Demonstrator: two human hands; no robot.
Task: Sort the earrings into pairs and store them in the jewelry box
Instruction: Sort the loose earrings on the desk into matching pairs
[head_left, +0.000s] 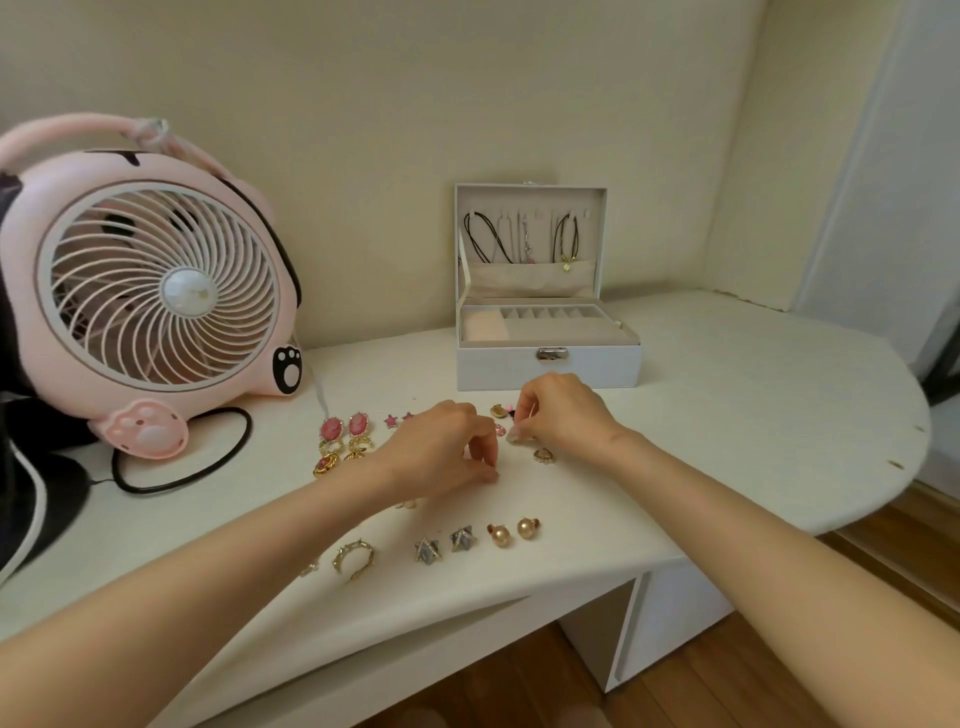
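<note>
Head-cam view looking down at a white desk (727, 395) w/ both bare hands working among loose earrings. Left hand (441, 447) is palm-down, fingers curled, thumb & fingertips pinched together at the desk surface; can't tell if a small piece is caught between them. Right hand (558, 410), just beside it, has fingertips closed on a tiny pale earring (514, 435), w/ a small pink gem (500, 430) in the gap between the two hands. Just beyond the right hand sits the open jewelry box (548, 364), lid upright w/ necklaces hung inside, tray slots look empty. Left of the left hand: two pink oval drop earrings (344, 427) side by side, pink star studs (399, 419) near its knuckles, a gold-and-red piece (326, 464) below those. Nearer the person than both hands: two silver star earrings (445, 544), two gold ball earrings (514, 531), a gold hoop-like piece (354, 557). A gold ring-shaped piece (544, 455) lies under the right wrist. Pink paw-print fan (150, 291) stands far left. Judged step: pairing still under way, approx half the pieces already lie in twos, nothing stored yet. Next move likely needs a fine pinch to set the held piece beside its match, then carrying pairs fwd into the box slots without knocking sorted ones
</note>
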